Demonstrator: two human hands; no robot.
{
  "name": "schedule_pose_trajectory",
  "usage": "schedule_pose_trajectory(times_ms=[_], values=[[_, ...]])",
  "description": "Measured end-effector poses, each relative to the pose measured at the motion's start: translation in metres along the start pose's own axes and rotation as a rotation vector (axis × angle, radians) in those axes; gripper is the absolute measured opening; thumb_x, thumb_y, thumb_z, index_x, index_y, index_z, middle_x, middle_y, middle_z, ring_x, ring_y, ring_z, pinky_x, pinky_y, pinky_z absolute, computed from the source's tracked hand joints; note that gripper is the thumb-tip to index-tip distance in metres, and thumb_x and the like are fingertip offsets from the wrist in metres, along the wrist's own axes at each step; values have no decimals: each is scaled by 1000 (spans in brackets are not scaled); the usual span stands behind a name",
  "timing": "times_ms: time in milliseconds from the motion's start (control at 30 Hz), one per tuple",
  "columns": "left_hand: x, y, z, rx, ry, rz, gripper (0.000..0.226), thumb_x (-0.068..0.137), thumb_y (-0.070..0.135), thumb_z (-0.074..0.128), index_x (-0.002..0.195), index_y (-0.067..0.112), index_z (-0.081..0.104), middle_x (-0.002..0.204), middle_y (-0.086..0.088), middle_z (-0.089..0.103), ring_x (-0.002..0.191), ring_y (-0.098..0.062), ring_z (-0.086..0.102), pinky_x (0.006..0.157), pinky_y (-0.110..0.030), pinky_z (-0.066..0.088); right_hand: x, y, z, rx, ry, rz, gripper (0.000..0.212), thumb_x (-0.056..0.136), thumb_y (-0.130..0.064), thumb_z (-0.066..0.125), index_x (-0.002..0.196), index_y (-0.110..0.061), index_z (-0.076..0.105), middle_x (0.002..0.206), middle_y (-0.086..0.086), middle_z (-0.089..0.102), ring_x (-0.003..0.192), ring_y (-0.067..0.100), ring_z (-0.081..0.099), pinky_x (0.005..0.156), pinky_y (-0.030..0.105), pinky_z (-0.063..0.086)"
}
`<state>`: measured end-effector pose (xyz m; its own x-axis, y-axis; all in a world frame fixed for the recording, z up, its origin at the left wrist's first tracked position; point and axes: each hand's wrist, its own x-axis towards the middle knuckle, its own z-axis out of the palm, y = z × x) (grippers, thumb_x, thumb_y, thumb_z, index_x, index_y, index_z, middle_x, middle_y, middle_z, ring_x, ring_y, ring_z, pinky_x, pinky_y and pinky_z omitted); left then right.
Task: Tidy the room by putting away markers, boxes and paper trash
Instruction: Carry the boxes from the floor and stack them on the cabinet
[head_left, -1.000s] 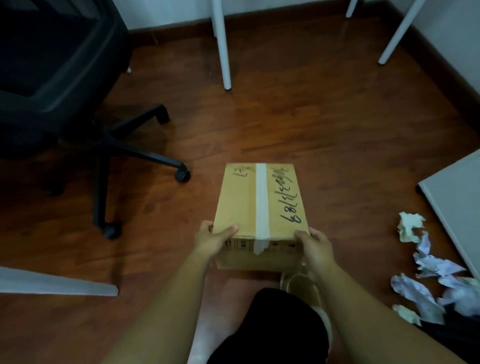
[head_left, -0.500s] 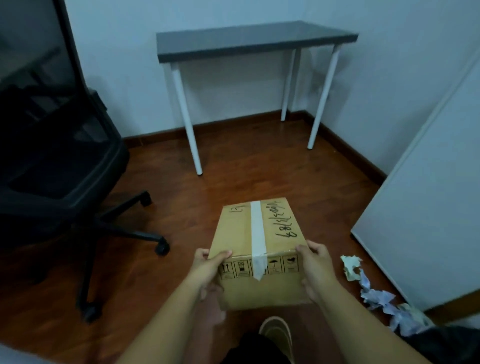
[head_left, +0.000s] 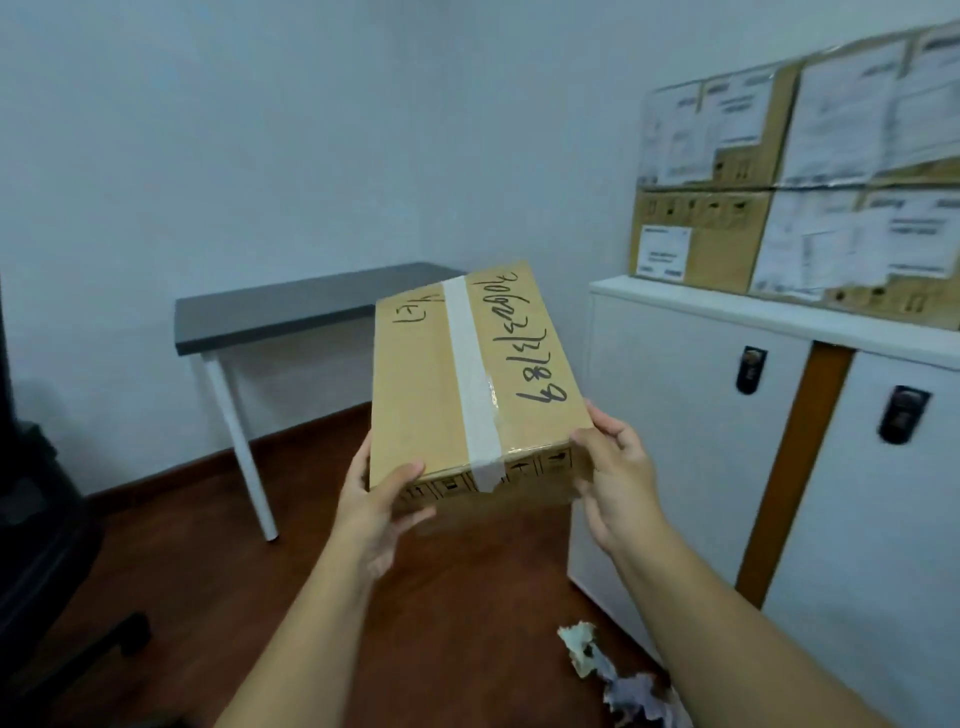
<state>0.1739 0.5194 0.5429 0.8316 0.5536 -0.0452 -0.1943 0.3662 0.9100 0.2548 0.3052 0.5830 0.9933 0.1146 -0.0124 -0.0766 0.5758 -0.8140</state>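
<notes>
A taped cardboard box (head_left: 415, 395) with black handwriting on its lid is held up in the air at chest height, tilted a little. My left hand (head_left: 374, 499) grips its near left corner, thumb on top. My right hand (head_left: 613, 467) grips its near right corner. Crumpled paper trash (head_left: 613, 675) lies on the wooden floor at the bottom right, beside the cabinet. No markers are in view.
A white cabinet (head_left: 675, 415) with two black latches stands at the right, with large labelled cardboard boxes (head_left: 779, 171) stacked on its top. A grey table (head_left: 291, 312) with white legs stands against the far wall. A black office chair (head_left: 36, 545) is at the left edge.
The box has risen from near the floor to chest height in both hands. My view has swung up and right, bringing the cabinet and its stacked boxes into sight.
</notes>
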Motion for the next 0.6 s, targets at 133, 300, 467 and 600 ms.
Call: schedule_pose_trajectory(times_ms=[133,300,467,600], values=[[-13,38,68,-11,-145,126,92,60,15,80,142,37,45,132,-3,53,115,-31,57,82,-54,57,-14,-78,-6,56,16,-127,36,86,6,58,118,-9,59,109,5,70,89,13,68,78,35,53],[-29,86,150,-25,-367,290,94,60,18,88,141,41,45,132,-1,57,116,-27,59,79,-52,58,-34,-165,-20,162,-17,-307,37,85,7,55,114,-14,63,98,-1,73,76,6,70,68,31,51],[-49,110,236,-96,-589,352,94,62,19,86,143,37,43,131,1,60,114,-24,62,77,-49,59,-61,-240,-47,241,15,-507,35,86,7,53,108,-17,65,103,3,70,77,9,65,72,31,50],[-73,113,307,-171,-726,376,73,83,3,70,141,39,43,129,3,61,108,-18,64,69,-38,59,-88,-290,-74,262,74,-681,37,86,7,52,114,-14,64,93,-1,72,67,5,66,67,30,51]])
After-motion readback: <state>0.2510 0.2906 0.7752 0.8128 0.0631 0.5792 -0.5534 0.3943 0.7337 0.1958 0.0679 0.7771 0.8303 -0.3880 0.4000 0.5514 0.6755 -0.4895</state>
